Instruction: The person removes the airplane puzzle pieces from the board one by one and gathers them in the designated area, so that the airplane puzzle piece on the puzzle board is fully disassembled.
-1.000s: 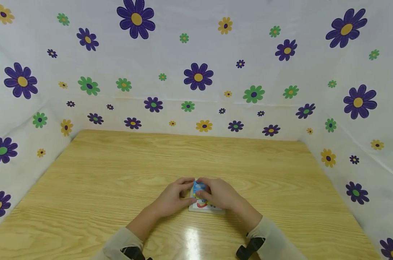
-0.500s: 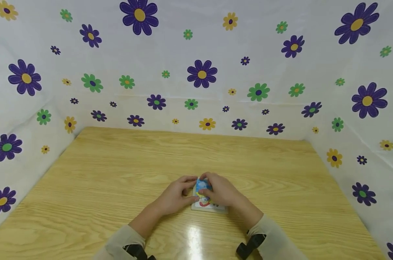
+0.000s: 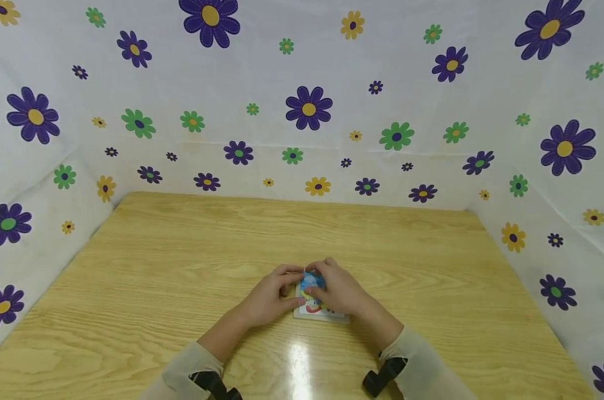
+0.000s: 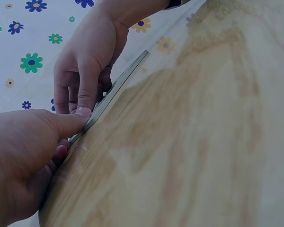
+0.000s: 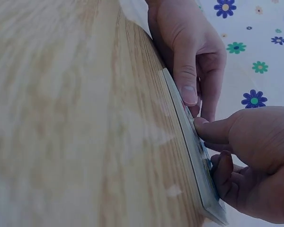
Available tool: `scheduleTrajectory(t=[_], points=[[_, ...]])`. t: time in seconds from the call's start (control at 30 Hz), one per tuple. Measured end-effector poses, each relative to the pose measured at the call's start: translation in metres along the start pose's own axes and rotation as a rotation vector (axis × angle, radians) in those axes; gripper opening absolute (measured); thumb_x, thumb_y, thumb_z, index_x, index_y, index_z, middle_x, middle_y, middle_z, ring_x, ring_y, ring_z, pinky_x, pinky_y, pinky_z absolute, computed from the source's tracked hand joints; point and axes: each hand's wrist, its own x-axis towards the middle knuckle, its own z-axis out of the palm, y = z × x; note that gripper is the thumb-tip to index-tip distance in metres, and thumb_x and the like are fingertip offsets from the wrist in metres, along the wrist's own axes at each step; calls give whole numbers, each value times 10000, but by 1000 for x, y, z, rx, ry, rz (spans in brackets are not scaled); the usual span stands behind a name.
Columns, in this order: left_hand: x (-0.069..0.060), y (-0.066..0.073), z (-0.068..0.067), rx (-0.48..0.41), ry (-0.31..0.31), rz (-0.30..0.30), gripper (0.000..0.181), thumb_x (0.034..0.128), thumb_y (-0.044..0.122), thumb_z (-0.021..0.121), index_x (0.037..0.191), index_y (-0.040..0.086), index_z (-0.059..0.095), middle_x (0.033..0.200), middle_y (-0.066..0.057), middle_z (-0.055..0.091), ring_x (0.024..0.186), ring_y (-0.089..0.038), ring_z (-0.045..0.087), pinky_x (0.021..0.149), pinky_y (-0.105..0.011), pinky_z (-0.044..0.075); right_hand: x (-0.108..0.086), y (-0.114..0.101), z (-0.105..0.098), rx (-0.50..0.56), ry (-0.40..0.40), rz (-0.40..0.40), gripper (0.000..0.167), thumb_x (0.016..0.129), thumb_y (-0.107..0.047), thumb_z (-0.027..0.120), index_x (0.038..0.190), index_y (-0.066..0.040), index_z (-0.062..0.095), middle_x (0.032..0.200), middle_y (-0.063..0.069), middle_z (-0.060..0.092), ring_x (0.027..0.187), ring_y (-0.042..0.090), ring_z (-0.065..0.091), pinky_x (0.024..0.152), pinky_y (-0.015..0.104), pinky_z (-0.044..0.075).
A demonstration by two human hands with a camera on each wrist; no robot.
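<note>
A small flat board [image 3: 322, 318] with a pale rim and a colourful picture, blue at its top, lies on the table in the head view. At its left edge the left hand [image 3: 269, 297] grips it, thumb over the near left part and fingers at the far left corner. The right hand [image 3: 342, 289] lies over the board's right side, thumb and fingertips on the blue part of the picture. In the left wrist view the left thumb [image 4: 68, 124] rests by the board's edge [image 4: 128, 71], close to the right hand's fingertips. The right hand's palm hides part of the picture.
The wooden table [image 3: 181, 244] spreads around the hands. White cloth with flower prints [image 3: 251, 66] stands behind it and at both sides. Black straps with small devices [image 3: 382, 378] sit on the beige sleeves.
The head view has shifted slightly. The right hand's fingers have shifted a little about the top of the picture; the left hand keeps its place at the board's left edge.
</note>
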Motion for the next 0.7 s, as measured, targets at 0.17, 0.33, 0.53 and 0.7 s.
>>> scheduleTrajectory(t=[0.17,0.33,0.53,0.7], points=[[-2,1,-2,-1,-4,-37,602,921,220,739,1421,-34,521,1479,-110,470,863,-116,478,756,-216,455,1,-2,1,-43,-21,-6,420,948,-281,705,1317,-96,624,1153,106,555,898,172,581,830,384,526],[-4,0,-4,4,-5,-51,599,920,247,739,1415,-22,534,1467,-94,480,854,-113,469,747,-217,453,4,-3,2,-55,-50,0,446,947,-313,704,1331,-109,604,1179,115,551,929,200,596,853,401,529],[-3,0,-3,-15,-4,-59,608,913,244,749,1412,-29,534,1466,-89,485,863,-114,482,758,-220,457,7,-5,0,-5,-83,37,409,949,-267,703,1294,-130,530,1227,138,480,910,235,583,832,394,518],[0,2,-1,-35,-5,-70,608,912,221,750,1420,-27,525,1480,-85,472,860,-112,489,761,-213,457,7,-3,-2,47,-12,33,357,933,-217,726,1238,-88,594,1207,82,575,940,179,590,846,361,527]])
